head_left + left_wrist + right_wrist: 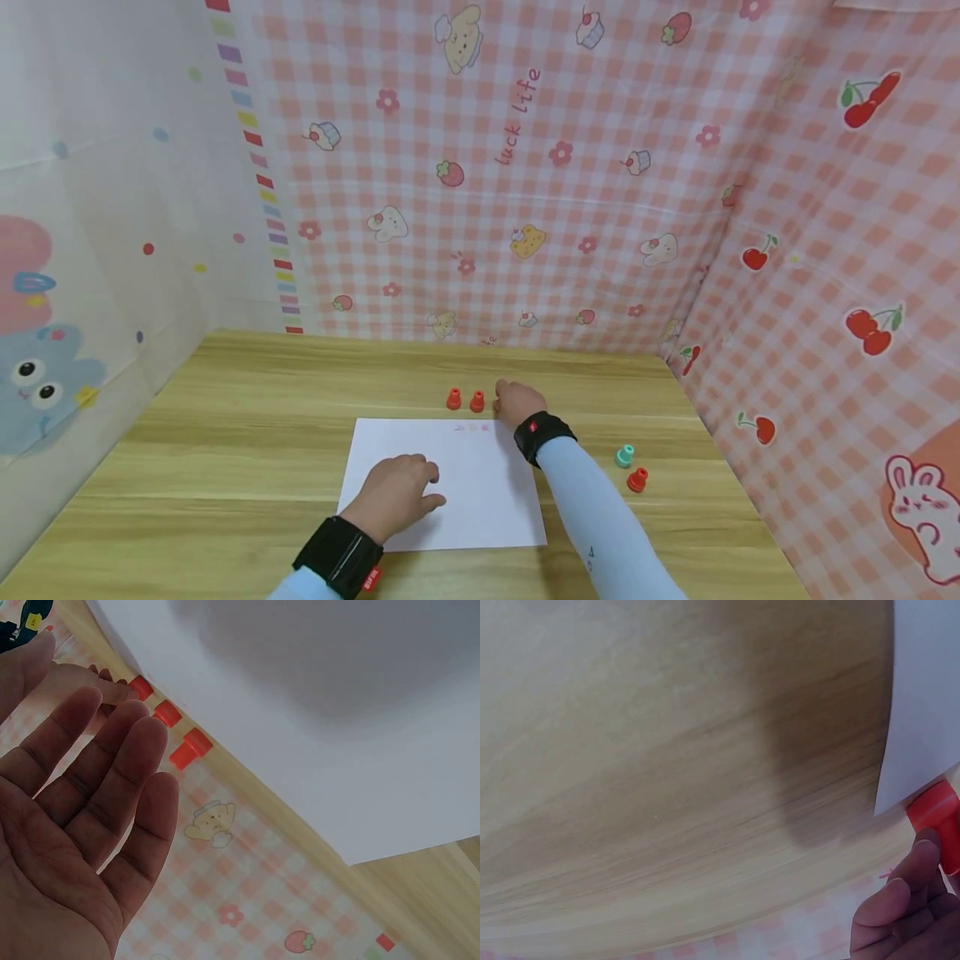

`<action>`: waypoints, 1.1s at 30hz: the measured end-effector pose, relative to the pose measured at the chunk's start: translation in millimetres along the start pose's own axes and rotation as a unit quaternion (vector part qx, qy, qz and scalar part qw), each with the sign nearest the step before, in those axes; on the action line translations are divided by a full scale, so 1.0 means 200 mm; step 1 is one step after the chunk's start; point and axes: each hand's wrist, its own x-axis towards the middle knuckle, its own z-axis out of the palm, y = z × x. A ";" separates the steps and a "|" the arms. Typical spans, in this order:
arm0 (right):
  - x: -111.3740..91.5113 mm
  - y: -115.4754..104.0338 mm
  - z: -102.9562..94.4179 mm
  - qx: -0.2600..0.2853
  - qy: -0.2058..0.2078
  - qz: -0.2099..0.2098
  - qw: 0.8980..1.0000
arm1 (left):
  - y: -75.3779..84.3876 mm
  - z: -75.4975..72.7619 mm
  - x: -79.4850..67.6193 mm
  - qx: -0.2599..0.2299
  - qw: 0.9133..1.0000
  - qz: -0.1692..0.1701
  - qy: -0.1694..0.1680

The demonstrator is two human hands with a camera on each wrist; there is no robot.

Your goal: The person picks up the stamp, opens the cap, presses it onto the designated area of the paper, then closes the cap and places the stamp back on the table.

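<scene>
My right hand (520, 403) is just past the paper's far right corner. Its fingers pinch a small red stamp (939, 814), which stands on the wooden table beside the paper's edge. Two more red stamps, one (453, 399) and another (477, 402), stand in a row to its left. The white sheet of paper (480, 492) bears several faint pink prints (472, 427) near its far edge. Above the paper's left part is my left hand (397, 493), its fingers relaxed and slightly bent, the palm holding nothing in the left wrist view.
A teal stamp (625, 456) and a further red stamp (637, 480) stand on the table (225, 467) to the right of my right forearm. Patterned cloth (480, 183) hangs behind the table and along both sides.
</scene>
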 end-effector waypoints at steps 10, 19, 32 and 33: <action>0.00 0.05 0.02 0.007 -0.005 0.008 1.000 | 0.01 0.01 0.00 -0.001 1.000 0.001 -0.001; -0.06 0.10 -0.12 0.012 -0.039 0.029 0.999 | 0.00 0.00 -0.01 -0.009 1.000 0.004 0.004; -0.17 0.36 -0.29 -0.010 -0.044 0.058 0.997 | 0.00 -0.01 0.02 -0.013 1.000 -0.015 -0.015; -0.18 0.37 -0.31 -0.009 -0.043 0.062 0.997 | 0.00 -0.01 0.02 -0.013 1.000 -0.013 -0.014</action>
